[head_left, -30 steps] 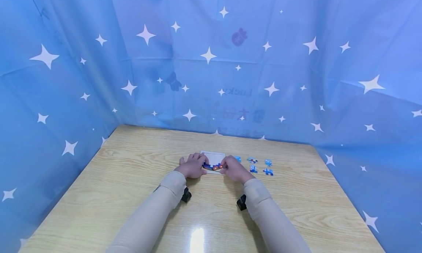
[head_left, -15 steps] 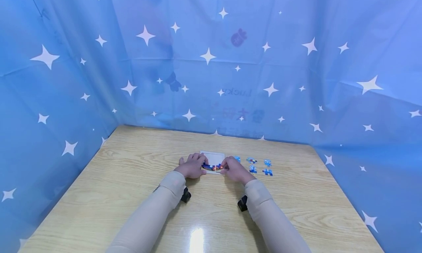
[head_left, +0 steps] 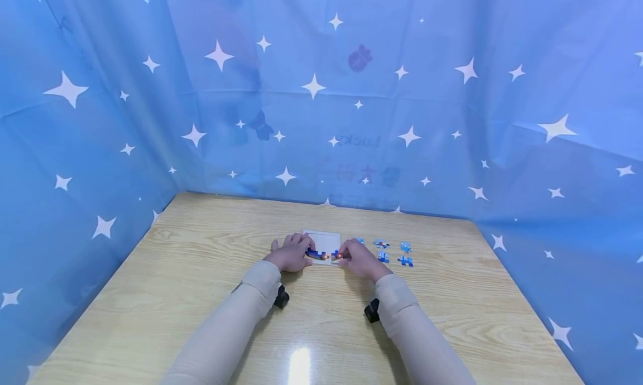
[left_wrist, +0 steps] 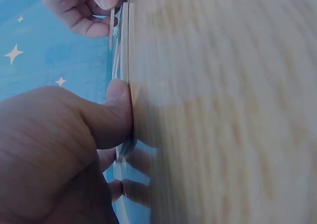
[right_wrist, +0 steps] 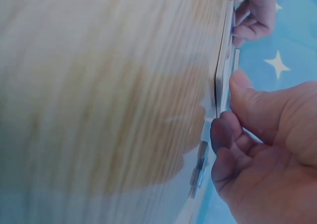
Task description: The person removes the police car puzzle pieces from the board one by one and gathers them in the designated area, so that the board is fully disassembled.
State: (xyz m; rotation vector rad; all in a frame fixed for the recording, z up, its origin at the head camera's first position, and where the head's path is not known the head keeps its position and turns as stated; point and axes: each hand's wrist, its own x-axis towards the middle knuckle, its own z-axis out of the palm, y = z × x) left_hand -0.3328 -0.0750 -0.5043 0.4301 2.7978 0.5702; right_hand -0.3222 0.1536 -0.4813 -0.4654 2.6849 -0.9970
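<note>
A shallow white puzzle tray [head_left: 324, 240] lies flat mid-table, with joined dark-blue and orange jigsaw pieces [head_left: 316, 255] along its near side. My left hand [head_left: 290, 254] grips the tray's left side; in the left wrist view the thumb [left_wrist: 116, 112] presses its near edge. Over the tray's near right corner, my right hand [head_left: 359, 259] pinches a dark jigsaw piece [head_left: 336, 255] with an orange spot. That piece shows edge-on and tilted above the tray in the left wrist view, apart from the joined pieces. My fingers hide part of it.
Several loose blue jigsaw pieces [head_left: 405, 260] lie on the wooden table [head_left: 241, 223] to the right of the tray. One is partly hidden behind my right hand. A blue star-patterned curtain [head_left: 311, 117] stands round the table's back and sides.
The pinched piece has shifted slightly right and a gap now shows between it and the joined pieces. My left hand stays on the tray. The head view has shifted a little.
</note>
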